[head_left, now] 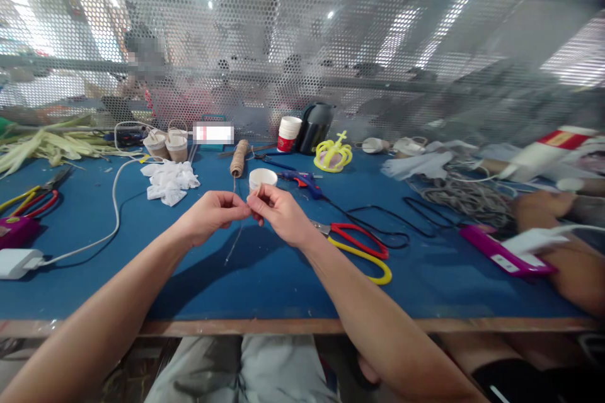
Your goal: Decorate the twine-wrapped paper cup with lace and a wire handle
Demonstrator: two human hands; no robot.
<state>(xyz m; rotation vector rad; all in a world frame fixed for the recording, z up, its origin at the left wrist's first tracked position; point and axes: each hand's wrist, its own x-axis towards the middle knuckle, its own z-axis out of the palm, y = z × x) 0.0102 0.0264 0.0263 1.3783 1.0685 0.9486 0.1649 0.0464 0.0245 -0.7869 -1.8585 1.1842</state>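
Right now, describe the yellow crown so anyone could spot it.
On the blue table, find the dark jug by the mesh screen. Right of it sits the yellow crown. Its looping arches and cross on top set it apart from the jug and stacked cups.

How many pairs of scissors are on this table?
2. One pair is at the far left, beside a purple object; the other is right of the right forearm. More could be hidden behind things.
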